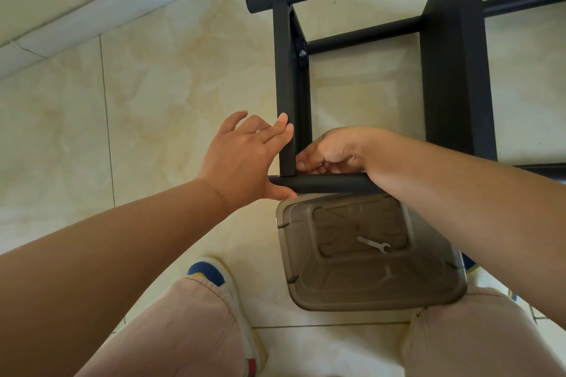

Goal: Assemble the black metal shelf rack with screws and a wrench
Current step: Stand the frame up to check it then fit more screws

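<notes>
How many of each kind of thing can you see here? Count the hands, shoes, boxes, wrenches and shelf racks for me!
Hands: 2, the left hand and the right hand
Shoes: 2, the left shoe and an edge of the right shoe
Plastic box: 1
Wrench: 1
Black shelf rack: 1
Total: 7

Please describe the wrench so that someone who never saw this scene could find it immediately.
Look at the tinted plastic bin on the tiled floor, just below the rack's nearest black tube. The wrench lies flat on its bottom. It is the only small, pale, silvery thing inside.
</notes>
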